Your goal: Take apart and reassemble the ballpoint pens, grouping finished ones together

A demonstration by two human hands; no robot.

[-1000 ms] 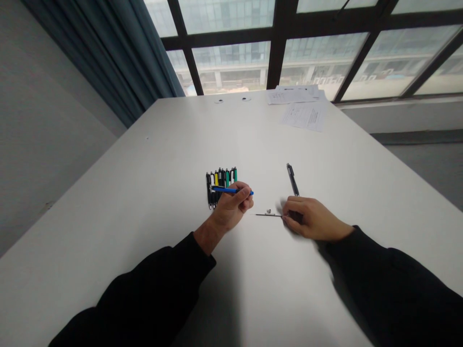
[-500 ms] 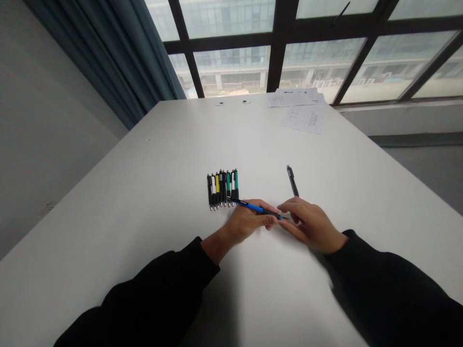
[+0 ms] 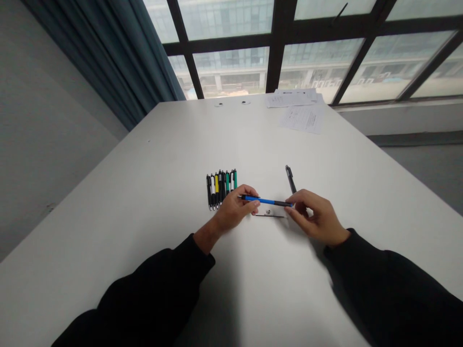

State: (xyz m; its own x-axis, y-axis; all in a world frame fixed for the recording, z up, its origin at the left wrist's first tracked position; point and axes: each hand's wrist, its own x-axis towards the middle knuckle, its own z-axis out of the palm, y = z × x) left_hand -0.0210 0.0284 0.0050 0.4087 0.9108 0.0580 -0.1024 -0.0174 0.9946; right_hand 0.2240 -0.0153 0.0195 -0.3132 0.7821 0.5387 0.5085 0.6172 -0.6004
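A blue pen [image 3: 265, 200] with a dark grip lies nearly level between my hands, just above the table. My left hand [image 3: 235, 207] pinches its clip end. At the other end, the fingers of my right hand [image 3: 313, 214] close on the pen's grip near the blue tip. Below it on the table are a thin dark ink refill [image 3: 269, 216] and a small metallic piece [image 3: 268, 211], too small to make out. Beyond my left hand, several pens [image 3: 217, 185] in black, white, yellow and green lie side by side, partly hidden by that hand.
A dark pen [image 3: 290, 177] lies alone past my right hand, its lower end covered by the fingers. Printed papers [image 3: 302, 118] rest at the far edge of the white table [image 3: 173, 154], beneath the window. A blue curtain [image 3: 119, 58] hangs at the left.
The blue pen has turned closer to level and shifted slightly away from me. My right hand has closed on its tip end. The refill and metallic piece now show on the table.
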